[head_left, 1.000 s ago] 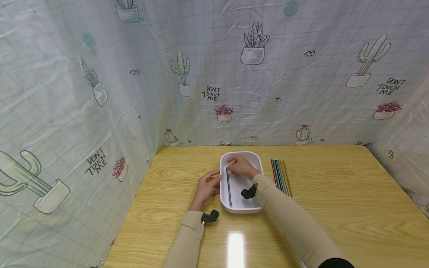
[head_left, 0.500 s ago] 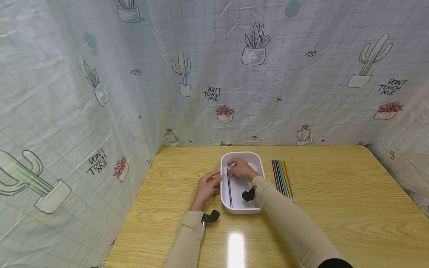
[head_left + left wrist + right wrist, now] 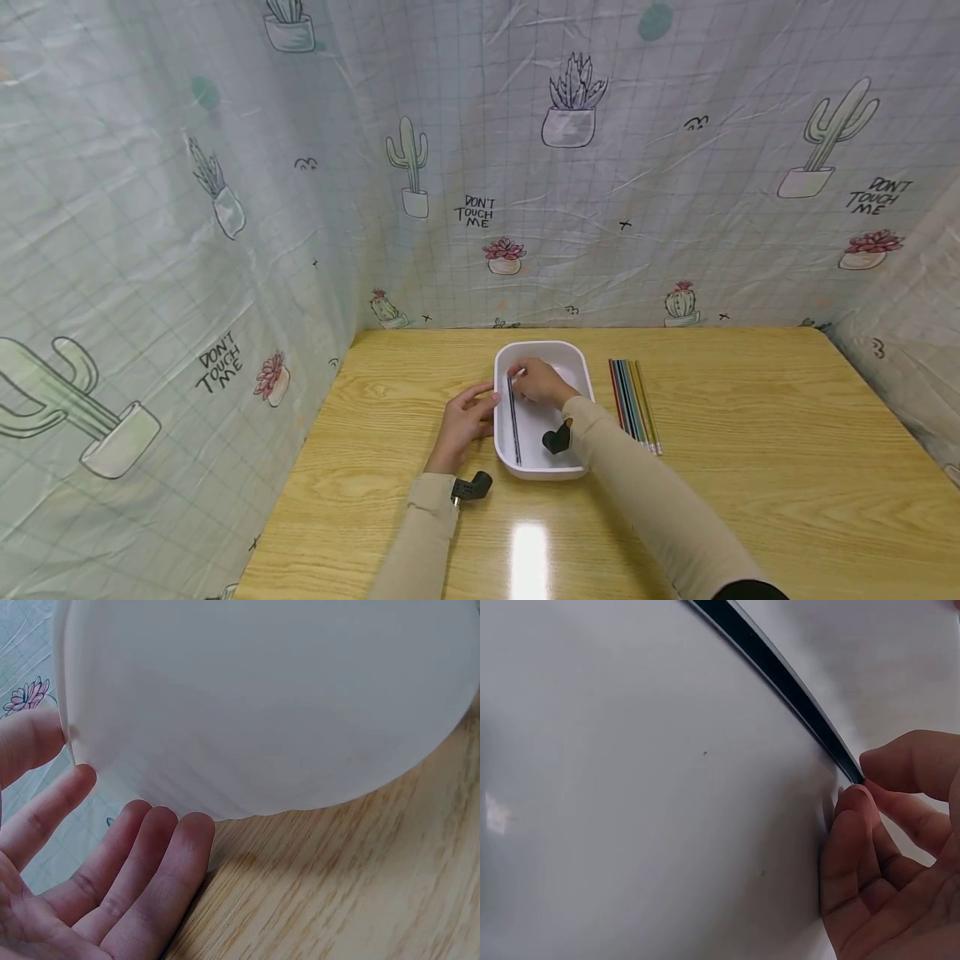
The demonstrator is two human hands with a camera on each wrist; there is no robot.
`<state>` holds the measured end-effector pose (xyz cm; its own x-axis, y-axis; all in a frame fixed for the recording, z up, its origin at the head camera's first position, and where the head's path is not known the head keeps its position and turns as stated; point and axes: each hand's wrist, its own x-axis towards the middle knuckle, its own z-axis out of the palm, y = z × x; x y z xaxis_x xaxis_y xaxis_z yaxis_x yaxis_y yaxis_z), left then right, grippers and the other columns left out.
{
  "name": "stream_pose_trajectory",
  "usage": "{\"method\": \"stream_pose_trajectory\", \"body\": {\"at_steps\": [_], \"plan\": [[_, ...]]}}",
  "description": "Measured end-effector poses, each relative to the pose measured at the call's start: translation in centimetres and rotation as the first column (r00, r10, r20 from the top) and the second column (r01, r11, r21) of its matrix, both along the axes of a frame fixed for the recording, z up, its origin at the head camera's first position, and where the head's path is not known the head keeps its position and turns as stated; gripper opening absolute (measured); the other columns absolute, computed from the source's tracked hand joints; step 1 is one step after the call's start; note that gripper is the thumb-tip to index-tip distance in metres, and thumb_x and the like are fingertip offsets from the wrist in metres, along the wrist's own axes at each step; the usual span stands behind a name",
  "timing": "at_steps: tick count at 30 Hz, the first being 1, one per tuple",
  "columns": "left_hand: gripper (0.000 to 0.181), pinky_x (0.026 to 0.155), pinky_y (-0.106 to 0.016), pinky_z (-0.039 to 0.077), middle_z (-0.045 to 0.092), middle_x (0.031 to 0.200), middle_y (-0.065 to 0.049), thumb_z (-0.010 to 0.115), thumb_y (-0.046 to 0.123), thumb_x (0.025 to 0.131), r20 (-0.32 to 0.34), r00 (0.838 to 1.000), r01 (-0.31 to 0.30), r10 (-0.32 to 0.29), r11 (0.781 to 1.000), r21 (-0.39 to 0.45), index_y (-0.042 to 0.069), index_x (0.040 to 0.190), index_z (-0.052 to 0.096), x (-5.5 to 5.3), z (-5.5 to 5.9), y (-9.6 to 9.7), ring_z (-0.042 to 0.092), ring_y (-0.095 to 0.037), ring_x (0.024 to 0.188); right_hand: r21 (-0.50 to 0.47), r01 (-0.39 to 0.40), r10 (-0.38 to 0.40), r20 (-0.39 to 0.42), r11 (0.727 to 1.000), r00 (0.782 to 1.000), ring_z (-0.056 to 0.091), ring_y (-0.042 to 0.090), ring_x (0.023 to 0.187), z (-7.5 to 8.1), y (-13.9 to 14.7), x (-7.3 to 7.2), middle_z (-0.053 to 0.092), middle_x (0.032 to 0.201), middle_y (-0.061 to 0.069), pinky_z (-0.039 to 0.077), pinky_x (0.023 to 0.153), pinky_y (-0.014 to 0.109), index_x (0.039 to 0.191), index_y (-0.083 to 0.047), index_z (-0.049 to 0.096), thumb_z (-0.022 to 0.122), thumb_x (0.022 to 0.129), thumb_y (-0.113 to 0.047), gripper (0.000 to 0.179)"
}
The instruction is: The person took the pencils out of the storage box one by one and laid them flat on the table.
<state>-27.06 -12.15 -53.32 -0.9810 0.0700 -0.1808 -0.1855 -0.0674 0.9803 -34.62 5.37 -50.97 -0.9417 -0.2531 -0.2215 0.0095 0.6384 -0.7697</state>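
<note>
A white rectangular tray point(image 3: 545, 475) with rounded corners stands on the table. Along its left inner side lies a dark, thin pencil point(image 3: 514, 427). My right hand point(image 3: 542, 383) reaches inside and pinches the pencil's far end between thumb and fingers; the right wrist view shows the dark shaft point(image 3: 780, 675) running to the fingertips. At the tray's left wall is my left hand point(image 3: 461, 423), fingers fairly straight. In the left wrist view its fingertips point(image 3: 196, 832) touch the outer wall and its thumb meets the rim.
Just right of the tray lies a row of slim pencils point(image 3: 637, 408) in red, dark, blue and yellow, with pale near ends. The wooden table point(image 3: 750, 433) meets a cactus-printed cloth point(image 3: 600, 183) at the back and left.
Within the tray, my right hand has lowered slightly to the pencil's far end. My left hand keeps its place at the tray, and the pencil has hardly shifted.
</note>
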Motion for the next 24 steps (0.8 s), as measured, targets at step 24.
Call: {"method": "stream_pose_trajectory", "body": {"at_steps": [24], "plan": [[0.045,0.076,-0.034,0.066,0.067,0.124,-0.025,0.07,0.026,0.099,-0.004,1.0,0.008,-0.008,1.0,0.016,0.007,0.139,0.063,0.05,-0.05,0.01,0.074,-0.023,0.099,-0.155,0.0,0.009,0.056,0.988,0.998,0.062,0.021,0.077,0.49,0.6,0.16,0.064,0.085,0.008,0.051,0.062,0.024,0.12,-0.003,0.062,0.063,0.09,-0.005,0.031]]}}
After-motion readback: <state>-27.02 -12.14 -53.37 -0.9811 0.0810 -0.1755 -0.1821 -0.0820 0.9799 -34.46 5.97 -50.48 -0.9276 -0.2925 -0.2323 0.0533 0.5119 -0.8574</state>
